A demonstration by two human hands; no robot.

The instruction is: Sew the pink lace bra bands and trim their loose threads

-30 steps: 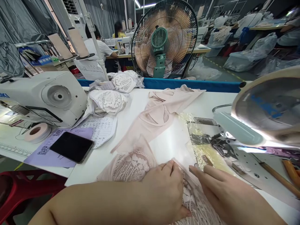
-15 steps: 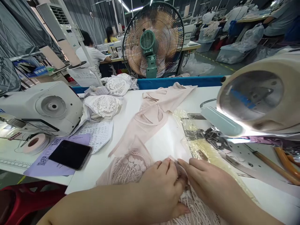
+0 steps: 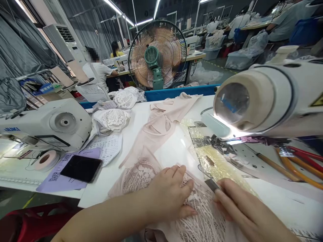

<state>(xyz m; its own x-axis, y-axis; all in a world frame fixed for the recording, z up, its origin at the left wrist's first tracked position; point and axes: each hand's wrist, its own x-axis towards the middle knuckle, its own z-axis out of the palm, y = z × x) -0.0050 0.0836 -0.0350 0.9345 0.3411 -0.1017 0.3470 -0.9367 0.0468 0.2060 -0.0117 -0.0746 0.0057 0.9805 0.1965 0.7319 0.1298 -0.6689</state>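
Observation:
A pale pink lace garment (image 3: 199, 215) lies on the white table (image 3: 176, 151) right in front of me. My left hand (image 3: 171, 196) rests flat on the lace, fingers stretched forward and close together, holding it down. My right hand (image 3: 239, 211) lies on the lace's right side, its fingertips pinched on a small metal tool (image 3: 211, 184) whose tip points toward the left hand. A thin wire loop (image 3: 203, 169) shows just beyond the tool.
A lit sewing machine head (image 3: 264, 97) overhangs the right side, with orange-handled tools (image 3: 290, 166) beneath it. A second machine (image 3: 50, 124), tape roll (image 3: 46, 159), black phone (image 3: 81, 168), white lace pieces (image 3: 112, 117) and pink fabric strips (image 3: 164, 122) lie left and ahead. A fan (image 3: 157, 55) and seated people are behind.
My right hand has drawn back to the right and now pinches the small metal tool. The lace lies spread wider under my left hand. The view has tilted upward.

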